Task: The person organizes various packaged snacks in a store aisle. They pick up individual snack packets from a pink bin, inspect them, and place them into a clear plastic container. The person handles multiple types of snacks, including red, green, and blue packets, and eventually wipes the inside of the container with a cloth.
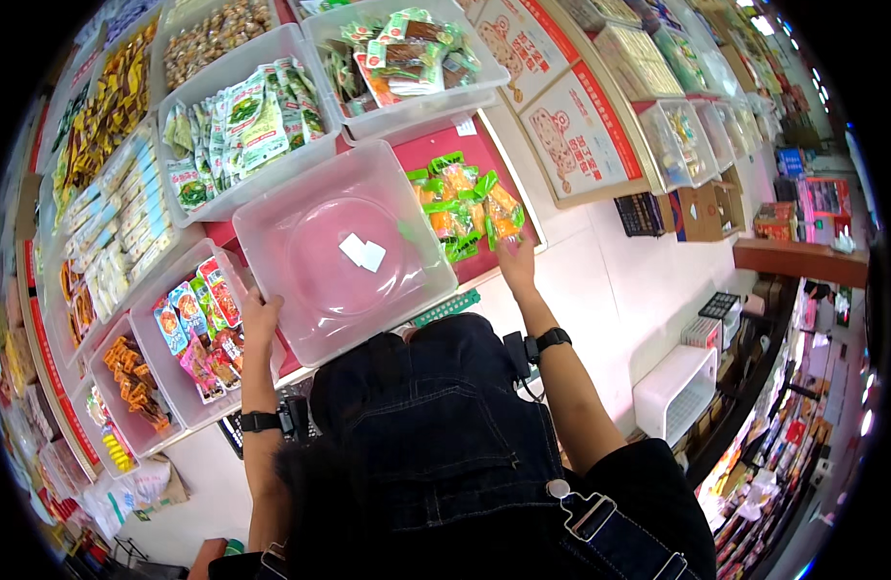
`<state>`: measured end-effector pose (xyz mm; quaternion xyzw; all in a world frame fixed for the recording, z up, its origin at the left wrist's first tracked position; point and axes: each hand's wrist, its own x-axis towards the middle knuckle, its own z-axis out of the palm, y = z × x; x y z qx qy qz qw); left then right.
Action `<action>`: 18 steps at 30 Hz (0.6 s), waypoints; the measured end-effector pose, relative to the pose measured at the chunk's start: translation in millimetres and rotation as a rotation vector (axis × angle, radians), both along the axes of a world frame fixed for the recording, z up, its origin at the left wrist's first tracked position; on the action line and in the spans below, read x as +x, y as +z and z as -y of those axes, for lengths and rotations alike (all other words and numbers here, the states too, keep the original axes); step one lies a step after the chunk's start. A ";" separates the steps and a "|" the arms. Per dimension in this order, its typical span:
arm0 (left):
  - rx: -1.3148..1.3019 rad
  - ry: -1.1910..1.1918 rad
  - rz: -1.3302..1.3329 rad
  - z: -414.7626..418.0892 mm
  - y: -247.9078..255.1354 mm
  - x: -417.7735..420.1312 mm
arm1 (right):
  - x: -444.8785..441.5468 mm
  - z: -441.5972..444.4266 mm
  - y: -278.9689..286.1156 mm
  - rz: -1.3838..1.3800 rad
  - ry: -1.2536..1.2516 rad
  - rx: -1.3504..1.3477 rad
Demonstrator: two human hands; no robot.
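A translucent plastic bin [286, 217] sits tilted before me on the red display table. Two white paper slips [362, 254] lie on its bottom. My left hand [261, 317] grips the bin's left rim, thumb over the edge. Right of the bin, several clear snack packets with green ends and orange contents [451, 206] lie loose on the red tabletop [482, 145]. My right hand [516, 264] has its fingertips on the near end of the rightmost packet [503, 210], by the table's edge.
Bins of green-and-white pouches [250, 116] and brown snacks in green packets [416, 54] stand behind. To the left is a bin of colourful packets [203, 319]. Printed cartons [576, 130] border the right side. A white plastic crate [677, 391] rests farther right.
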<state>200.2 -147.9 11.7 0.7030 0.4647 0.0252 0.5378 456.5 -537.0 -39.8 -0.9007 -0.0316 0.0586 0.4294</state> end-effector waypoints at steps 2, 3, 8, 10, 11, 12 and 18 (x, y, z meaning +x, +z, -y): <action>-0.018 0.086 0.206 22.5 29.0 20.7 | -19.5 1.7 12.9 -0.228 -0.044 0.105; -0.023 0.135 0.304 31.0 47.0 25.6 | -29.0 1.2 13.9 -0.346 -0.059 0.167; 0.200 -0.015 0.359 37.3 103.0 20.7 | -80.2 -22.2 52.5 -0.639 -0.008 0.381; 0.204 -0.057 0.427 39.8 124.8 19.7 | -97.5 -22.8 67.8 -0.577 -0.099 0.433; 0.140 -0.029 0.482 44.4 136.0 20.7 | -107.4 -22.1 72.0 -0.548 -0.150 0.460; 0.074 -0.006 0.539 55.2 152.8 25.3 | -115.8 -15.7 70.3 -0.504 -0.180 0.487; -0.164 -0.115 0.750 113.8 207.6 48.0 | -193.8 19.1 110.9 -0.264 -0.617 0.763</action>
